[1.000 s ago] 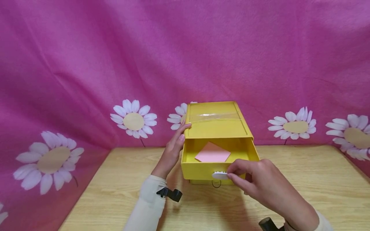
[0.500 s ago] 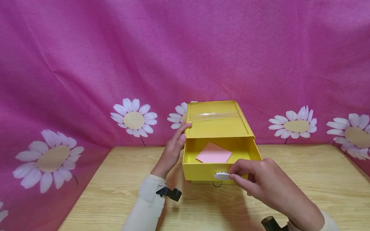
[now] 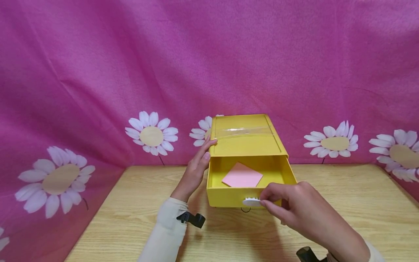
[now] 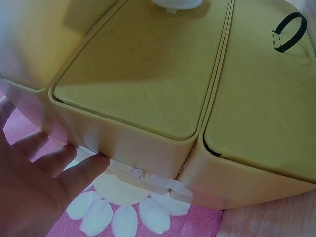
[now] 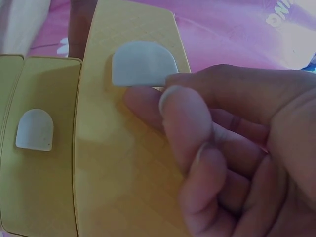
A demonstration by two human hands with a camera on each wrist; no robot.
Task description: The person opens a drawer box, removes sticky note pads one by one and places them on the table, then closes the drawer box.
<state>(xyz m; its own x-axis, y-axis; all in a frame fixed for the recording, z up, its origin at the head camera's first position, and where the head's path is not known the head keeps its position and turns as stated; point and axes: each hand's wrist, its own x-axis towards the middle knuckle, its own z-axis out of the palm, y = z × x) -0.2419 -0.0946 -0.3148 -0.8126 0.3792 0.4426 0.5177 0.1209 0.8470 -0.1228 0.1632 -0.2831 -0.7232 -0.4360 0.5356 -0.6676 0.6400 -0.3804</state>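
Note:
A yellow drawer unit (image 3: 245, 145) stands on the table with its top drawer (image 3: 226, 197) pulled out. Inside the drawer lies a flat pink piece of paper (image 3: 242, 175), its near corner hidden behind the drawer front. My right hand (image 3: 294, 203) pinches the white handle (image 5: 143, 64) on the drawer front between thumb and fingers. My left hand (image 3: 194, 174) rests along the unit's left side, its fingers extended. In the left wrist view, the fingertips (image 4: 94, 165) lie right at the side wall.
Below the pulled drawer, a second drawer with its own white handle (image 5: 34, 129) is flush with the unit. Lower still, a drawer carries a black loop (image 4: 292, 32). Clear tape (image 3: 243, 131) crosses the unit's top. A pink flowered cloth (image 3: 262, 65) hangs behind the wooden table (image 3: 131, 218).
The top drawer has come slightly further out toward me, with my right hand moving along on its handle. My left hand stays in place at the unit's side.

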